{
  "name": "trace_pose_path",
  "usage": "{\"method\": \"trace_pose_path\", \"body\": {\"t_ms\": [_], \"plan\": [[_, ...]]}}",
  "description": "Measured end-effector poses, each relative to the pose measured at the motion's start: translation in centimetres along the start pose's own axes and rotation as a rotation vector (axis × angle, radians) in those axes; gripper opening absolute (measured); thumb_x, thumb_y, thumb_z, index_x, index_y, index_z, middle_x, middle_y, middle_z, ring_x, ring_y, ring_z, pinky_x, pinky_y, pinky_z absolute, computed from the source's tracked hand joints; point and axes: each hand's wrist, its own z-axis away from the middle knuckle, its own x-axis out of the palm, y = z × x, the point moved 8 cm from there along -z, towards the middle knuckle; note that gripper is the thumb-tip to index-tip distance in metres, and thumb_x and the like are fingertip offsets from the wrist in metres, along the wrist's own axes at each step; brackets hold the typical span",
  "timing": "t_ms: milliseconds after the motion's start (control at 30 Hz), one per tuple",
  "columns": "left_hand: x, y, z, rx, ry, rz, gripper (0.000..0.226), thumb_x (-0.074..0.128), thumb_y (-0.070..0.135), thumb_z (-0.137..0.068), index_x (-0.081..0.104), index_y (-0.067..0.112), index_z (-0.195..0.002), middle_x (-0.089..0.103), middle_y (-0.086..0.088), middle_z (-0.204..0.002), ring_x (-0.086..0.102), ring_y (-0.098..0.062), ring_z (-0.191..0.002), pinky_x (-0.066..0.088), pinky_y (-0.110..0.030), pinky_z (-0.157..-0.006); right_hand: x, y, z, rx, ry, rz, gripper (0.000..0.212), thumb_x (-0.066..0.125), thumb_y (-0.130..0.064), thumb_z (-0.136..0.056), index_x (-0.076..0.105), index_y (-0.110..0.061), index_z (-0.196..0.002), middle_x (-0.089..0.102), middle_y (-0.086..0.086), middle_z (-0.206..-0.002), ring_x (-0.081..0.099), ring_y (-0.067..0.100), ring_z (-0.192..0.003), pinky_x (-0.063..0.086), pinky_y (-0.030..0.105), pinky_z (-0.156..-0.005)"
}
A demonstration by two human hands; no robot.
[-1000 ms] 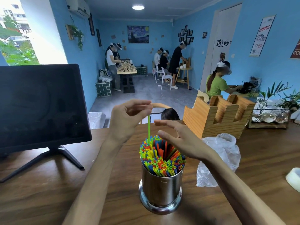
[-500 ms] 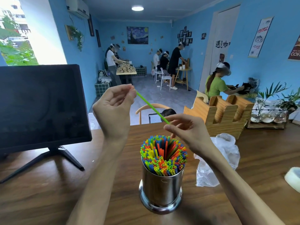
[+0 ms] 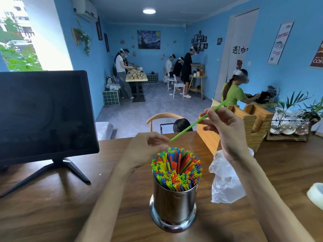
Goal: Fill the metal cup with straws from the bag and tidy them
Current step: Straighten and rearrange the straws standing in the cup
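The right hand (image 3: 225,130) pinches a green straw (image 3: 195,122) up in the air. The left hand (image 3: 148,149) has curled fingers by the straw's low end; I cannot tell if it touches. The metal cup (image 3: 173,205) stands on the desk (image 3: 52,206), full of straws (image 3: 176,169). The bag (image 3: 225,180) lies beside it.

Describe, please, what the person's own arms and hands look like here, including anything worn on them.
Both forearms are bare all the way to the frame's lower edge: no sleeves, gloves, watch, bracelets or rings show. The left hand and the right hand are uncovered, with short, unpainted nails. No markings or cables are visible on either arm.
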Motion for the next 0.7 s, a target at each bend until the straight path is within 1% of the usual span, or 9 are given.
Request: {"method": "trace_pose_path", "body": {"t_ms": [67, 100, 233, 333, 400, 467, 567, 633, 700], "plan": [[-0.7, -0.5, -0.5, -0.008, 0.124, -0.126, 0.008, 0.08, 0.031, -0.087, 0.078, 0.036, -0.093, 0.076, 0.015, -0.087, 0.066, 0.006, -0.084, 0.048, -0.015, -0.076, 0.1, -0.2, 0.0, -0.011, -0.008, 0.024, 0.021, 0.066, -0.029, -0.087, 0.07, -0.014, -0.1, 0.078, 0.001, -0.088, 0.076, 0.017, -0.076, 0.059, 0.024, -0.065], [-0.7, -0.9, -0.7, -0.039, 0.133, -0.161, 0.007, 0.08, 0.038, -0.087, 0.079, 0.038, -0.093, 0.075, 0.018, -0.087, 0.065, 0.008, -0.084, 0.046, -0.012, -0.073, 0.3, -0.3, 0.0, -0.018, -0.024, 0.046, 0.02, 0.065, -0.029, -0.088, 0.07, -0.014, -0.101, 0.078, 0.0, -0.087, 0.076, 0.016, -0.074, 0.059, 0.023, -0.064], [0.5, -2.4, -1.1, -0.143, 0.003, -0.17, 0.009, 0.083, 0.047, -0.08, 0.082, 0.039, -0.084, 0.076, 0.02, -0.087, 0.068, 0.004, -0.088, 0.048, -0.016, -0.073, 1.4, 0.7, 0.7, -0.029, -0.14, 0.22, 0.017, 0.066, -0.029, -0.088, 0.071, -0.02, -0.101, 0.076, -0.003, -0.084, 0.072, 0.01, -0.07, 0.055, 0.022, -0.06], [0.2, -2.1, -1.3, -0.139, 0.04, -0.208, 0.011, 0.085, 0.049, -0.076, 0.078, 0.046, -0.068, 0.075, 0.023, -0.079, 0.068, 0.006, -0.081, 0.046, -0.014, -0.065, 2.7, 2.2, 1.6, 0.002, -0.274, 0.345, 0.023, 0.069, -0.028, -0.09, 0.069, -0.027, -0.112, 0.076, 0.001, -0.086, 0.074, 0.016, -0.074, 0.057, 0.024, -0.066], [-0.1, -1.8, -1.5, -0.123, 0.06, -0.205, 0.01, 0.086, 0.052, -0.073, 0.078, 0.048, -0.068, 0.075, 0.023, -0.077, 0.066, 0.01, -0.08, 0.047, -0.016, -0.066, 3.6, 3.4, 2.5, 0.009, -0.366, 0.448, 0.032, 0.072, -0.022, -0.092, 0.063, -0.029, -0.122, 0.075, 0.0, -0.085, 0.073, 0.016, -0.076, 0.06, 0.029, -0.072], [-0.3, -1.4, -1.6, -0.1, 0.049, -0.167, 0.009, 0.086, 0.052, -0.072, 0.079, 0.046, -0.071, 0.076, 0.019, -0.077, 0.068, 0.006, -0.08, 0.051, -0.022, -0.073, 4.2, 4.4, 3.3, 0.005, -0.421, 0.573, 0.036, 0.072, -0.025, -0.094, 0.058, -0.034, -0.126, 0.073, -0.005, -0.084, 0.071, 0.01, -0.075, 0.058, 0.027, -0.071], [-0.8, -0.8, -1.6, -0.086, 0.044, -0.128, 0.01, 0.086, 0.049, -0.072, 0.081, 0.04, -0.071, 0.077, 0.015, -0.078, 0.072, -0.003, -0.084, 0.056, -0.032, -0.084, 4.8, 5.0, 4.2, -0.025, -0.483, 0.686, 0.041, 0.07, -0.03, -0.097, 0.051, -0.04, -0.132, 0.072, -0.009, -0.084, 0.065, 0.0, -0.071, 0.047, 0.013, -0.063], [-1.5, 0.2, -1.6, -0.041, 0.089, -0.116, 0.009, 0.086, 0.04, -0.077, 0.081, 0.036, -0.07, 0.078, 0.013, -0.078, 0.072, -0.007, -0.084, 0.057, -0.035, -0.084, 5.2, 4.9, 4.6, -0.061, -0.517, 0.732, 0.046, 0.068, -0.029, -0.098, 0.047, -0.039, -0.138, 0.071, -0.009, -0.087, 0.063, -0.005, -0.071, 0.044, 0.01, -0.062], [-2.5, 1.9, -1.4, 0.057, 0.17, -0.107, 0.011, 0.084, 0.033, -0.082, 0.08, 0.037, -0.073, 0.077, 0.014, -0.077, 0.071, -0.006, -0.08, 0.054, -0.032, -0.079, 5.7, 4.6, 4.8, -0.114, -0.546, 0.823, 0.036, 0.065, -0.03, -0.1, 0.057, -0.034, -0.134, 0.07, -0.011, -0.095, 0.061, -0.007, -0.08, 0.042, 0.009, -0.069]]}}
